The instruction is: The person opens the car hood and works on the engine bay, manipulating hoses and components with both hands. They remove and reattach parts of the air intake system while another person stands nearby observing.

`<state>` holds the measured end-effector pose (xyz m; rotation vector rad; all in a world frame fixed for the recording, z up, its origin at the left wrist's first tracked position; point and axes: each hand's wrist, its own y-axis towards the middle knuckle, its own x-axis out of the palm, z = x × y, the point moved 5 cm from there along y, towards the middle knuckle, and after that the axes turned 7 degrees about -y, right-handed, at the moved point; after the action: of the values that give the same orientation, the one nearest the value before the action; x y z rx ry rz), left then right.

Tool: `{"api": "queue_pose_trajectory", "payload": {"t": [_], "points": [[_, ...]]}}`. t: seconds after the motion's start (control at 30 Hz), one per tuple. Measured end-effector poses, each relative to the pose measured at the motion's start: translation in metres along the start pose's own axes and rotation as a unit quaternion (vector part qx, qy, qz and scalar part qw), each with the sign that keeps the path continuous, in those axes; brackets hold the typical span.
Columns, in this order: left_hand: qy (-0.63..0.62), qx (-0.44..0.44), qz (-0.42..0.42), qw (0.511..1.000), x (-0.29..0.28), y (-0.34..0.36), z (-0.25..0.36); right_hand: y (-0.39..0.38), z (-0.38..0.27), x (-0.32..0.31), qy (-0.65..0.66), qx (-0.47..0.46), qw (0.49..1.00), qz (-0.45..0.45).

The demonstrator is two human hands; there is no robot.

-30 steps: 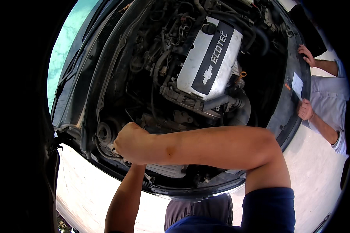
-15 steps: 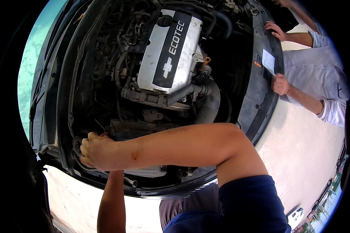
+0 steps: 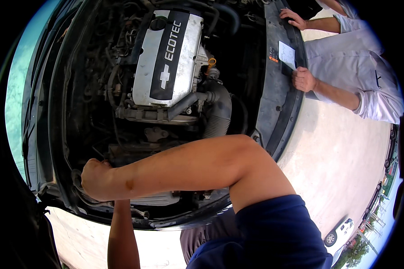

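Note:
My right hand (image 3: 95, 179) is curled closed beside the dark round strut mount (image 3: 77, 179) at the lower left of the engine bay; what its fingers grip is out of sight. My right forearm crosses the bay and covers my left hand, whose arm rises from below. Near them lie a pale grey ribbed part (image 3: 161, 198) and a metal bracket (image 3: 152, 133). Farther off are the silver engine cover (image 3: 186, 62), a yellow dipstick loop (image 3: 211, 61) and a corrugated intake hose (image 3: 215, 127).
A co-worker in a pale shirt (image 3: 341, 58) stands at the right, hands on the front panel (image 3: 269, 107) beside a white paper (image 3: 286, 53). The windshield (image 3: 18, 112) is at the left. A white car (image 3: 339, 231) stands on concrete ground (image 3: 323, 157) at the lower right.
The whole scene has shifted left and upward in view. My right hand's fingers looked raised and looser half a second ago and are now curled tighter near the same spot.

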<state>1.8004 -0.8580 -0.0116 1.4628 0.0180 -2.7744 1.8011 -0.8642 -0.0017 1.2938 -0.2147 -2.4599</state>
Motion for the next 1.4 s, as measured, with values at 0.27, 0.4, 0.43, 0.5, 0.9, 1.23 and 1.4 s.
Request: {"api": "queue_pose_trajectory", "payload": {"t": [0.27,0.4,0.43,0.5,0.9,1.23,1.4], "points": [[0.002,0.002,-0.006,1.0,0.002,-0.002,0.003,0.002,0.023,-0.005,0.205,-0.107,0.971,-0.056],[0.01,-0.009,0.007,1.0,-0.01,-0.01,-0.007,0.0,0.064,-0.024,0.254,-0.026,0.967,-0.008],[0.008,0.0,-0.001,1.0,-0.004,-0.007,0.002,-0.005,0.039,-0.013,0.185,0.007,0.983,-0.009],[0.006,0.005,-0.002,1.0,-0.004,-0.004,0.003,-0.003,0.028,-0.009,0.145,-0.026,0.989,-0.032],[0.009,0.015,-0.006,1.0,0.0,-0.006,0.008,0.005,0.064,-0.012,0.318,-0.168,0.932,-0.048],[0.009,0.014,-0.016,1.0,-0.005,-0.012,0.014,0.02,0.158,-0.025,0.414,-0.226,0.88,-0.045],[0.006,0.019,-0.018,1.0,-0.003,-0.01,0.017,0.015,0.149,-0.019,0.438,-0.195,0.877,0.031]]}}
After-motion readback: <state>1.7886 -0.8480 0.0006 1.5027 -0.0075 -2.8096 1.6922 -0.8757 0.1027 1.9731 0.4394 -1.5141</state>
